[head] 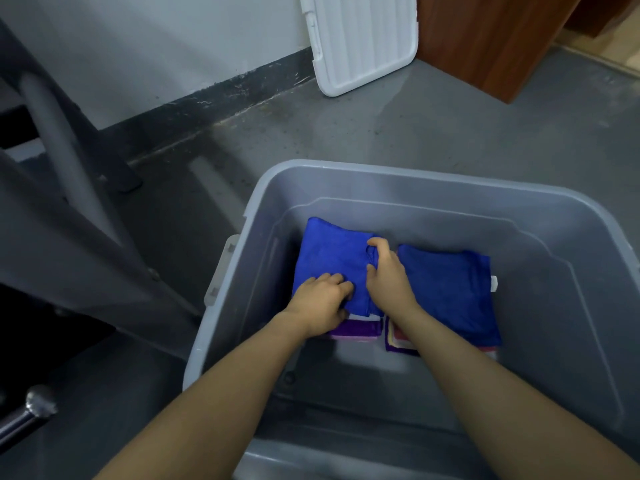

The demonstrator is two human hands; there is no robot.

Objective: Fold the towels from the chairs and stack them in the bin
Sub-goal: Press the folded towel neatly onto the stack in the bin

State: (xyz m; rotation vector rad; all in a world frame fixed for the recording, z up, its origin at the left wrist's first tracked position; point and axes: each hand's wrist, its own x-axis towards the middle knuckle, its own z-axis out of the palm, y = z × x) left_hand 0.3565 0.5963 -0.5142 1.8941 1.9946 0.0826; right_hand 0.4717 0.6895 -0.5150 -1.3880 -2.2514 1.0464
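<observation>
Inside the bin [588, 237], nearest its front wall, I see both forearms reaching down to the left-hand stack. The left hand [320, 303] lies on the near edge of the blue towel [329, 258] with its fingers [341, 284] curled into the cloth — I read that as pinning the fold so it does not spring open. The right hand [386, 271] sits just beside it, toward the bin's middle, thumb and fingers pinching a bunched bit of the towel's inner edge; my guess is it is tugging that edge flat and square over the stack.

Under the towel, at the bin's near side, purple and white folded edges [356, 329] show, so this one tops a pile. The towel's long axis runs from the bin's front wall toward its back wall, leaning a little left, its far corner pointing at the back-left corner of the bin.

Toward the bin's right wall a second blue towel [450, 289] caps another pile, apart from the first by a narrow gap — two stacks side by side, presumably to keep them level.

Beyond the bin's back wall a white lid [363, 39] leans on the wall [156, 46], and left of the bin stands a grey chair frame [69, 161].
</observation>
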